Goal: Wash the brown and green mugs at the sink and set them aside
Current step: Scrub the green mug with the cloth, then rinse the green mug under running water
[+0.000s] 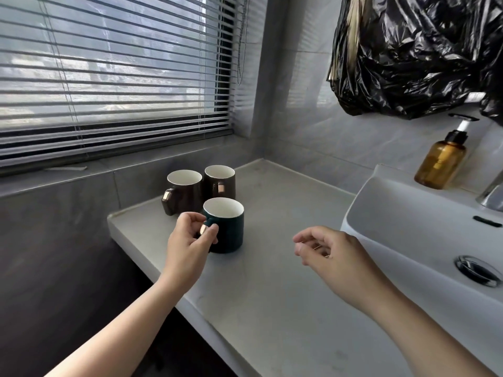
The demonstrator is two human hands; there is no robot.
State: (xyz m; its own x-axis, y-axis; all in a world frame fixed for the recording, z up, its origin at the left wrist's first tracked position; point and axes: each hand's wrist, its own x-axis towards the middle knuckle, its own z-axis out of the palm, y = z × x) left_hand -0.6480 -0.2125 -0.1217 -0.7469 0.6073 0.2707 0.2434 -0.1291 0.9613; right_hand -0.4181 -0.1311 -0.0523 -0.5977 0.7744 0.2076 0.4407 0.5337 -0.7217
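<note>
Grey-tiled corner w/ a window at left: blinds [109,77] down, slats part open, daylight coming thru. Below the sill a pale counter [272,308] runs from the left wall toward the sink, w/ a low raised lip along its back and left edges. At its far left end stand 3 mugs, all upright, white inside.

Left brown mug [182,197] is furthest left, its gold-faced handle turned front-left. Left hand [187,246] reaches in from bottom left on a bare forearm. Thumb and forefinger pinch the handle of the green mug [227,227], other fingers curled beside it. Green mug sits flat on the counter, in front of the 2 brown ones and just beside them; can't tell if it touches either. Right brown mug [220,182] is behind the green mug, close to the left brown mug, gold handle face toward the camera.

Mid-frame, right hand [326,254] hovers over bare counter, back of hand up, fingers loosely curled and holding nothing. It is well apart from the mugs and near the sink's left wall.

White sink [394,213] sits at the counter's right end, chrome drain [477,270] in its floor, overflow slot on the back wall. On its back ledge stands an amber pump bottle [441,164] w/ black collar. Part of a chrome tap [492,194] shows at the frame edge. Above these a crumpled black bag [422,50] fills the upper right.
</note>
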